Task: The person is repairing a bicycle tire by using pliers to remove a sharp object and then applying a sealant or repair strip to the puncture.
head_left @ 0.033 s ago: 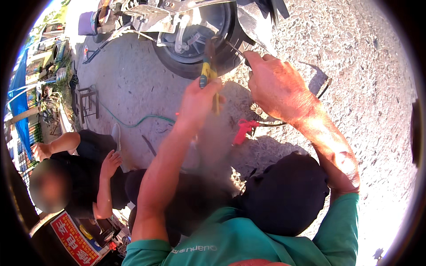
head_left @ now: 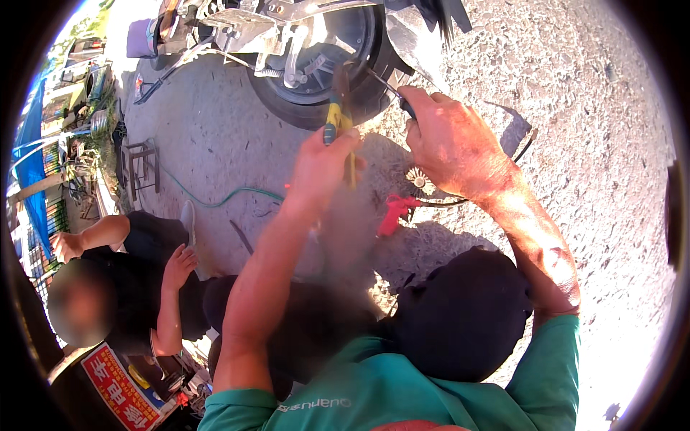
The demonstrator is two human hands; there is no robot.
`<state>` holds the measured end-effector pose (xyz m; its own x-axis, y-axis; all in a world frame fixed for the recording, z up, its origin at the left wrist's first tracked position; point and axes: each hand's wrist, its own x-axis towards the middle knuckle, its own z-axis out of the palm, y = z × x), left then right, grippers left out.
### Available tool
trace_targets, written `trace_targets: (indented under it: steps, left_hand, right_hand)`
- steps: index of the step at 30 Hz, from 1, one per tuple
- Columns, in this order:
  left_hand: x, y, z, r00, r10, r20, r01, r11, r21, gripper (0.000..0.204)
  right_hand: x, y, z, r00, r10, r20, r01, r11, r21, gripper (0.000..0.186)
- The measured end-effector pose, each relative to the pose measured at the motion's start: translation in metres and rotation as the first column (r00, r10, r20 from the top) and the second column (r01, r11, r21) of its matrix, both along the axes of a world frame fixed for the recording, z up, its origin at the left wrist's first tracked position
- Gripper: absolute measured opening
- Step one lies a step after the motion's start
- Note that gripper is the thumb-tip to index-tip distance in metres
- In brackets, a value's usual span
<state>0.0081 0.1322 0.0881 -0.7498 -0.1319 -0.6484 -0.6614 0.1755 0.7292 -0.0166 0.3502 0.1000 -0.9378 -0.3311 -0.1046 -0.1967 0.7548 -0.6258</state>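
A wheel point(head_left: 310, 80) with a black tyre fills the top middle, part of a scooter-like vehicle that runs past the upper edge. My left hand point(head_left: 325, 161) is closed around pliers point(head_left: 334, 122) with yellow and blue handles. Their dark jaws point up at the wheel's rim; whether they grip anything there is too small to tell. To the right, my right hand point(head_left: 456, 144) is wrapped round a screwdriver point(head_left: 407, 108) with a dark handle. Its thin metal shaft reaches up and left to the edge between rim and tyre.
Below my right hand, a red air-gun-like tool point(head_left: 394, 214) on a dark hose lies beside a toothed gear-like part point(head_left: 417, 179). A green hose point(head_left: 237, 191) crosses the ground. Another person point(head_left: 147, 287) sits at the left, near a small stool point(head_left: 142, 169).
My right hand has shifted slightly right and down, so more of the screwdriver's handle shows. My left hand and the pliers have barely moved.
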Motion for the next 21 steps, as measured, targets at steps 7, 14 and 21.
trace_targets:
  steps: [7,14,21]
  left_hand:
    - [0.001,0.002,-0.002,0.999,0.031,0.016,-0.031,0.999,0.022,0.029]
    - [0.003,0.004,-0.003,0.999,0.037,-0.013,-0.037,0.999,-0.004,0.027]
    - [0.002,-0.001,-0.005,0.998,0.045,-0.034,-0.046,0.999,-0.015,0.028]
  right_hand:
    - [0.017,0.007,-0.042,0.989,-0.117,-0.088,0.077,0.928,-0.365,0.045]
    - [0.020,0.015,-0.033,0.997,-0.038,0.068,0.054,0.964,-0.259,0.051]
    - [0.072,0.064,-0.065,0.993,0.045,-0.106,-0.084,0.908,-0.410,0.047]
